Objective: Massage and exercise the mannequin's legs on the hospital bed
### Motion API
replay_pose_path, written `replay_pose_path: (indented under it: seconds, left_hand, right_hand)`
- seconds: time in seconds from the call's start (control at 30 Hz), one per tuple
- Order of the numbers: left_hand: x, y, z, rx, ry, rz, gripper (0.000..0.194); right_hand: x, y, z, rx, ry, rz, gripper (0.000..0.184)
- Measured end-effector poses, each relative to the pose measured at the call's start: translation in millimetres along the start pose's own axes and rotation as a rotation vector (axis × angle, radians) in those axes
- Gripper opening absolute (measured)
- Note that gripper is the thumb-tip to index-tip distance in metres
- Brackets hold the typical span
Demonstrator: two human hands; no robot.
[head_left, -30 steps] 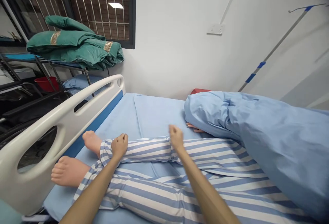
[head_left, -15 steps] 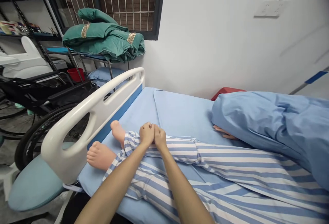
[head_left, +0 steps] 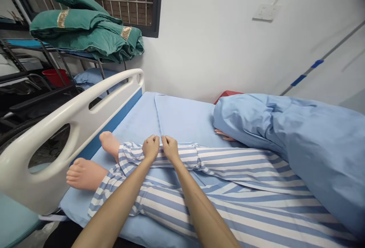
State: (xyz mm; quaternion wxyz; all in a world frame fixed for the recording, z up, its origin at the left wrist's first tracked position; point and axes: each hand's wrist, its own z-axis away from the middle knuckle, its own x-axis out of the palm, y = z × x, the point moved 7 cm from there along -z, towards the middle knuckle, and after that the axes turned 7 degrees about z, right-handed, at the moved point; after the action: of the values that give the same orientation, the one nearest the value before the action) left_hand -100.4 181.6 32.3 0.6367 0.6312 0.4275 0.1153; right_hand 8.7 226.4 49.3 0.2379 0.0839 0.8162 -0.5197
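A figure in blue and white striped trousers (head_left: 228, 172) lies on a bed with a pale blue sheet (head_left: 176, 115), bare feet (head_left: 85, 172) toward the white footboard (head_left: 71, 122). My left hand (head_left: 150, 147) and my right hand (head_left: 170, 147) rest side by side on the far trouser leg, near the ankle. Both are closed, fingers curled and gripping the striped cloth. A blue quilt (head_left: 299, 141) covers the figure's upper body, with a hand of the figure (head_left: 225, 136) showing at the quilt's edge.
A folded green blanket (head_left: 85, 31) lies on a metal rack at the back left, above a red bucket (head_left: 55, 77) and a blue pillow (head_left: 88, 79). A wheelchair (head_left: 25, 103) stands behind the footboard. A white wall runs along the bed's far side.
My right hand has slid from the knee area toward the ankle, meeting my left hand. Both hands now sit together on the far trouser leg. The view has swung left, then back.
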Motion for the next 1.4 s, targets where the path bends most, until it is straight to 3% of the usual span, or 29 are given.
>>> replay_pose_path:
  seconds: [0.2,0.37,0.43,0.53,0.63,0.73,0.9,1.0,1.1,1.17,1.4]
  left_hand:
    - [44.0,35,-1,0.008,-0.034,0.084,0.030]
    - [53.8,27,12,0.004,-0.048,0.082,0.030]
    - [52.5,22,13,0.015,-0.058,0.082,0.031]
    - [53.4,22,12,0.044,-0.085,0.076,0.033]
    - [57.6,33,11,0.069,-0.066,0.062,0.031]
    - [66.7,49,14,0.081,-0.020,0.077,0.031]
    - [89.3,61,26,0.103,-0.083,0.069,0.033]
    - [92.6,56,31,0.113,-0.096,0.026,0.033]
    - [94.5,55,31,0.133,-0.120,0.003,0.034]
    - [97.9,60,30,0.146,-0.131,-0.009,0.034]
    - [124.3,84,35,0.112,-0.110,0.250,0.030]
  right_hand:
    - [-10,36,-4,0.209,0.113,-0.294,0.034]
    - [-18,39,-16,0.320,0.100,-0.276,0.031]
    - [-24,34,-20,0.295,0.064,-0.191,0.032]
    - [-35,25,-18,0.129,-0.005,-0.046,0.036]
    - [-49,28,-8,0.029,0.032,-0.027,0.039]
    - [-59,42,0,0.079,0.117,-0.179,0.037]
    - [-64,56,-7,0.207,0.159,-0.377,0.033]
    - [-73,54,-13,0.221,0.108,-0.237,0.033]
    - [-85,49,-13,0.113,0.032,0.002,0.037]
    - [-94,52,-10,0.071,0.048,0.032,0.038]
    - [-102,78,-7,0.124,0.138,-0.325,0.036]
